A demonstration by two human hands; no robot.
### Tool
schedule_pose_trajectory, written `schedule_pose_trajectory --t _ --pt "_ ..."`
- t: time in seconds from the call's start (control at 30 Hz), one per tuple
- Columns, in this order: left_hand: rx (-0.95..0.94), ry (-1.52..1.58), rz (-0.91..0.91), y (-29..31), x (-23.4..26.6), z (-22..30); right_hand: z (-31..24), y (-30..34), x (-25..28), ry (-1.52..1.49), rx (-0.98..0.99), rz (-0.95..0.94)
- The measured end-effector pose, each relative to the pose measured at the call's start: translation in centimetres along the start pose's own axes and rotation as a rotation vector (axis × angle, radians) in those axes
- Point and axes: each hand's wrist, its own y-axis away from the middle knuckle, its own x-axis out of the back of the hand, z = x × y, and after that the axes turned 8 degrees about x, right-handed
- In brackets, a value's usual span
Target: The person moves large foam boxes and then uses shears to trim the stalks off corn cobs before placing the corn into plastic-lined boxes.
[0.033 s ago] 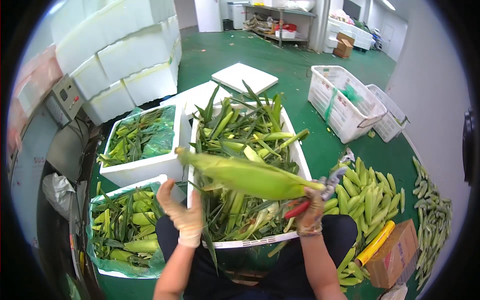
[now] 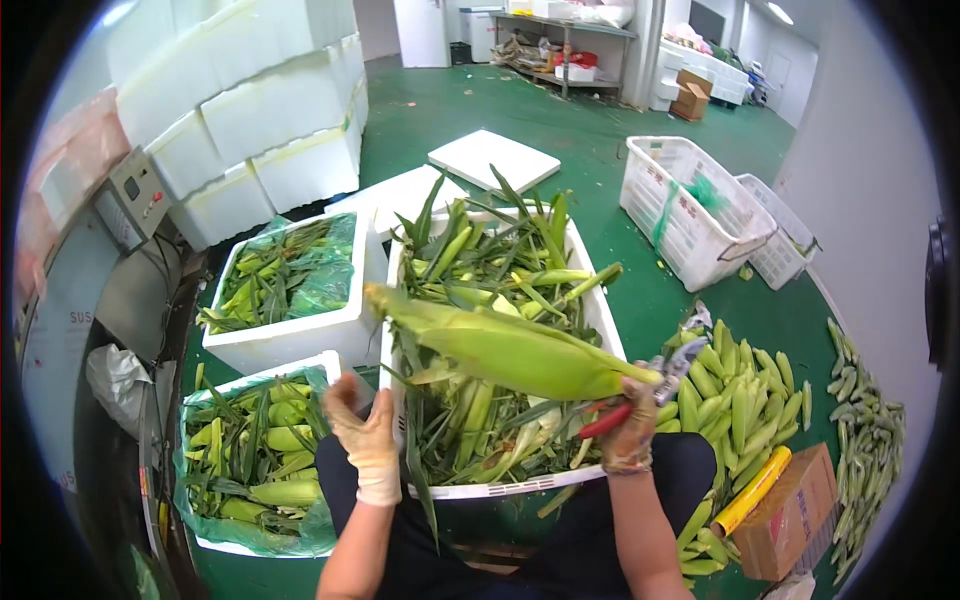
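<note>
An ear of corn in its green husk lies across the air above a white crate heaped with loose husks and leaves. Its stem end is in my gloved right hand, which also grips pruning shears with red handles; the metal blades stick out past the stem. My left hand, in a pale stained glove, is open with fingers apart. It holds nothing and hovers at the crate's left edge, below the ear's brownish tip.
Foam boxes of corn, one lined and one behind it, stand left. A trimmed corn pile, yellow roll, carton and thin green pods lie right. White baskets and foam lids are beyond.
My left hand has shifted slightly right and its fingers have curled a little. The ear and my right hand have moved slightly right in the picture, along with a small shift of the whole view.
</note>
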Motion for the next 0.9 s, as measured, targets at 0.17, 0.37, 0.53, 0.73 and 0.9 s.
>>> schedule_pose_trajectory --t 0.17,0.37,0.53,0.73,0.9 --pt "0.712 1.059 -0.434 -0.6 -4.1 3.7 0.3 -0.8 1.3 0.161 0.041 -0.411" --pt "0.545 0.911 -0.080 -6.9 -4.3 -3.3 4.1 3.7 2.3 0.586 -0.307 -0.284" --pt "0.635 1.071 0.139 -6.4 -4.6 -4.1 6.2 9.8 2.1 0.688 -0.630 -0.420" --pt "0.524 1.050 -0.084 -4.4 -3.9 -1.3 7.7 4.5 0.8 0.545 -0.709 -0.534" --pt "0.471 1.172 -0.068 -5.4 -3.4 -0.8 8.1 4.7 -0.5 0.916 -0.442 -0.645"
